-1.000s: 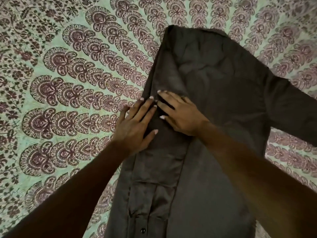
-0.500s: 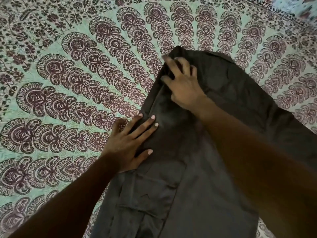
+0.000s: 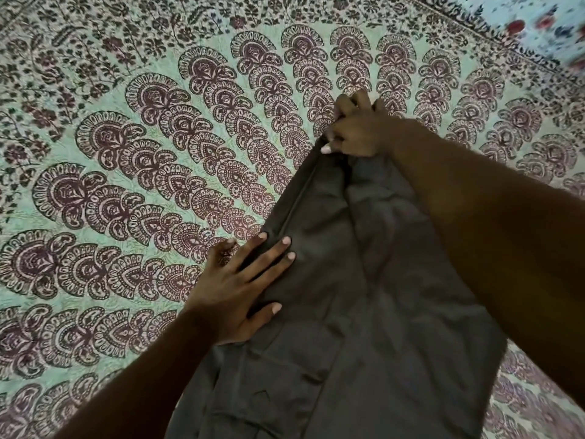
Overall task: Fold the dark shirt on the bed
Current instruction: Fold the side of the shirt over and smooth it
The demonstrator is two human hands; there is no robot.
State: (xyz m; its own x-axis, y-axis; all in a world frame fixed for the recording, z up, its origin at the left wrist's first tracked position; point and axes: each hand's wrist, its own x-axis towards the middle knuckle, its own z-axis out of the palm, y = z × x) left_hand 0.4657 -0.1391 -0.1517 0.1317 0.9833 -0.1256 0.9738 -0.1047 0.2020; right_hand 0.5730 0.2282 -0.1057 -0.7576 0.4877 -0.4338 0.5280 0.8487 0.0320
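Dark shirt is lying flat on the bed, stretching away from you from the bottom of the view to a narrow far end just right of centre, with the patterned bedding showing all along its left side. Working across from that side, your left hand is pressing on the shirt's folded left edge, its fingers straight and spread and gripping nothing, the little finger spilling onto the bedding. It is staying where it was a second ago, acting as the anchor. To its right the cloth is drawing into long creases running up toward the far end. There your right hand, which a second ago was lying flat beside the left one on the middle of the shirt, is now gripping the far corner of the fold, fingers curled over the cloth and thumb pinching from the near side. Your right forearm is crossing the shirt's right side, so you cannot tell how the sleeve is lying. To my eye you are passing from smoothing to tensioning: the left fold is being pulled straight, and the right side is still waiting.
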